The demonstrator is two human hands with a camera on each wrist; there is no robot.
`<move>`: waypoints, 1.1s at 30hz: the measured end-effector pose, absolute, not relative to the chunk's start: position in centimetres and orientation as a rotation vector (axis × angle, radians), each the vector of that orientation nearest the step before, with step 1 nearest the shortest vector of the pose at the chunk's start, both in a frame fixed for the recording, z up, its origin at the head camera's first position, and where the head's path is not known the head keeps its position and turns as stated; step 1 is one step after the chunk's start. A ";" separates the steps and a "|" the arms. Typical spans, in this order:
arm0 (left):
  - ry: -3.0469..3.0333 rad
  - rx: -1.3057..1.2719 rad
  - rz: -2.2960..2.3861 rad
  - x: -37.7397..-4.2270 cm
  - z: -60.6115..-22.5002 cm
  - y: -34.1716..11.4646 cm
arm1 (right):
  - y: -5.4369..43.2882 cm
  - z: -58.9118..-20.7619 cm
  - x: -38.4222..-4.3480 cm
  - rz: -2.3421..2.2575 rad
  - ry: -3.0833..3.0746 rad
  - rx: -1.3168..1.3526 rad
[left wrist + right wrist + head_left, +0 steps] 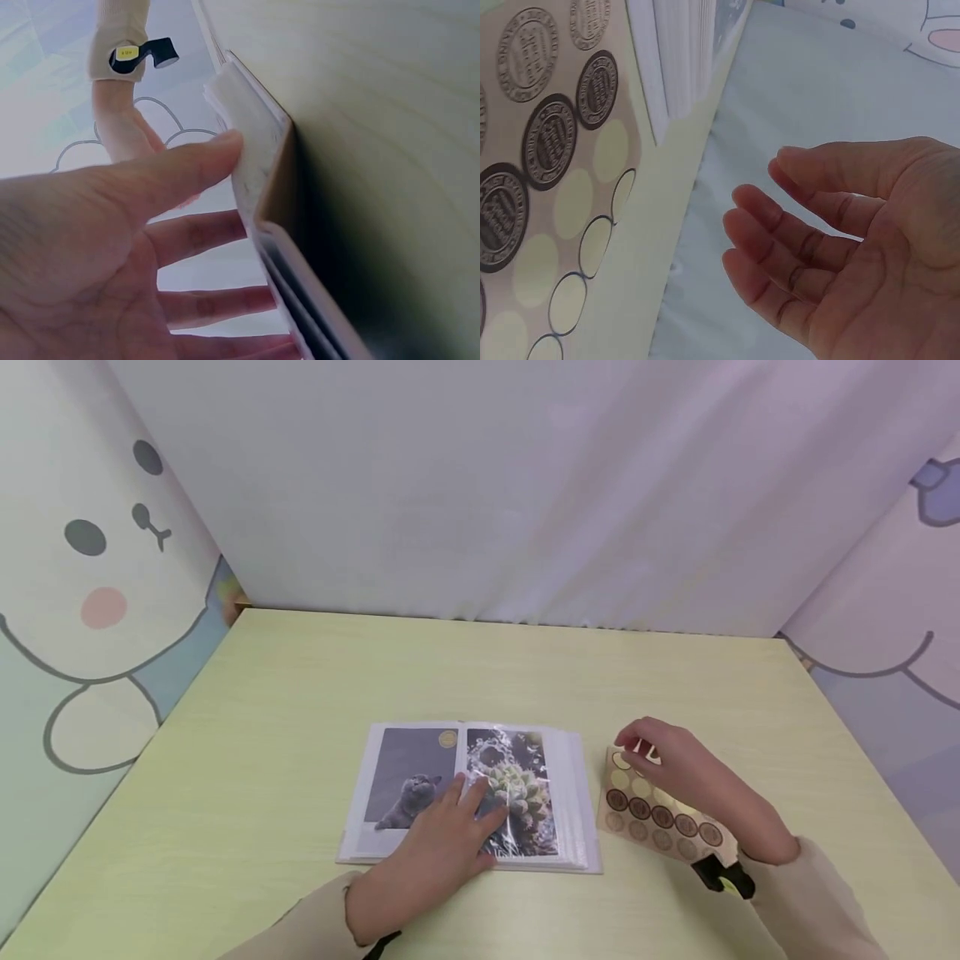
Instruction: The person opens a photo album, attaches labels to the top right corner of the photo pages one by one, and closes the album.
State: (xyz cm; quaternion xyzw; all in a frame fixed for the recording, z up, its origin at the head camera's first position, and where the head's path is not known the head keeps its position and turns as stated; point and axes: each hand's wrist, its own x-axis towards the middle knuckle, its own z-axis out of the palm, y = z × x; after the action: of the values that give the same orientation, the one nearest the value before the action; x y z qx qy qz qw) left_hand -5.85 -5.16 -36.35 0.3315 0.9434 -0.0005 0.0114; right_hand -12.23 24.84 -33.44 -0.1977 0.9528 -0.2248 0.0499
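A photo album (573,810) lies open on the table. Its left page shows a grey cat photo (412,797) with a round gold sticker (447,739) in the upper right corner. On the right page is a succulent photo (525,789) under a shiny sleeve. My left hand (442,839) rests across the lower middle of both pages, fingers spread. My right hand (682,768) hovers at the upper part of a sticker sheet (640,808), fingers loosely bent. In the right wrist view thumb and forefinger (799,161) come close together, with nothing visible between them.
The sticker sheet lies right of the album, with rows of dark and light round seals and several pale circles. Light wooden table (225,777) surrounds both. A white curtain (480,493) hangs along the back edge, and cartoon-printed cloths (97,577) stand at both sides.
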 end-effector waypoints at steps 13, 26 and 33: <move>2.922 1.014 0.005 -5.9 -36.1 -5.3 | 28.9 -35.5 -10.2 -0.689 2.931 -0.396; 2.918 1.003 0.043 -5.9 -36.1 -5.2 | 33.2 -37.3 -9.4 -0.611 2.930 -0.225; 2.924 1.026 0.038 -5.9 -36.1 -5.2 | 34.4 -37.9 -8.9 -0.553 2.895 -0.164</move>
State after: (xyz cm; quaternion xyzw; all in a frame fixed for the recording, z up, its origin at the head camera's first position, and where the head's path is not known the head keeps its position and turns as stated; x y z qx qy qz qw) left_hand -5.92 -5.17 -36.09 0.3310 0.9433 0.0121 0.0214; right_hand -8.93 34.42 -37.95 -0.0552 0.9763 -0.1866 0.0947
